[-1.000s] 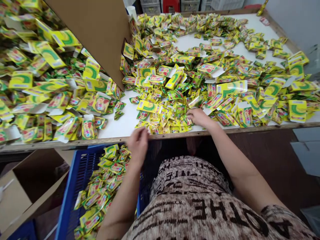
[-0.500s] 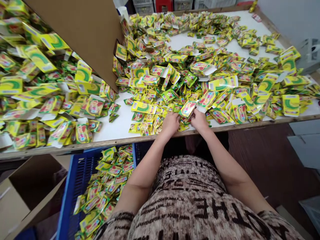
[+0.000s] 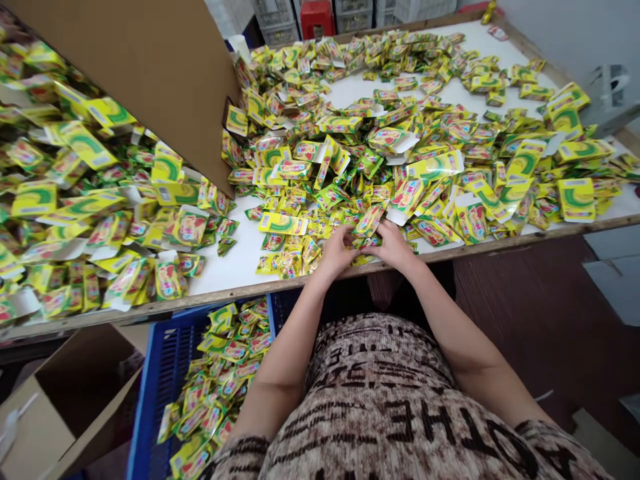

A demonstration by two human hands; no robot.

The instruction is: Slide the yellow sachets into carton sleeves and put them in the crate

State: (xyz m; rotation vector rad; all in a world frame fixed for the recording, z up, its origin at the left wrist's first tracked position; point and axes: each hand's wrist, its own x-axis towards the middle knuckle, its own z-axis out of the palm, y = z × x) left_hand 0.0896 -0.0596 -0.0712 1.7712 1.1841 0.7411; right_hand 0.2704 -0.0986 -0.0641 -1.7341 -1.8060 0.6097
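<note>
A small yellow-green carton (image 3: 371, 219) with a red fruit print sits tilted between my two hands at the table's near edge. My right hand (image 3: 395, 245) is closed on its right side, the thumb low and the fingers partly hidden. On the left side, my left hand (image 3: 339, 251) curls its fingers against the carton, thumb pointing towards the other thumb. Shiny small sachets (image 3: 291, 259) lie just left of my left hand. More cartons, some with white flaps open, such as an open carton (image 3: 471, 220), lie heaped beyond and to the right.
A brown cardboard sheet (image 3: 150, 73) stands upright between the two heaps on the white table (image 3: 210, 270). Below the wooden edge, a blue crate (image 3: 153, 373) holds many filled-looking packets. An open cardboard box (image 3: 45, 413) stands left of it. A red stool (image 3: 317, 19) is at the back.
The carton has tipped and its white end flap no longer shows. My right hand has shifted slightly left and its thumb now reaches below the carton. The whole view has moved a little.
</note>
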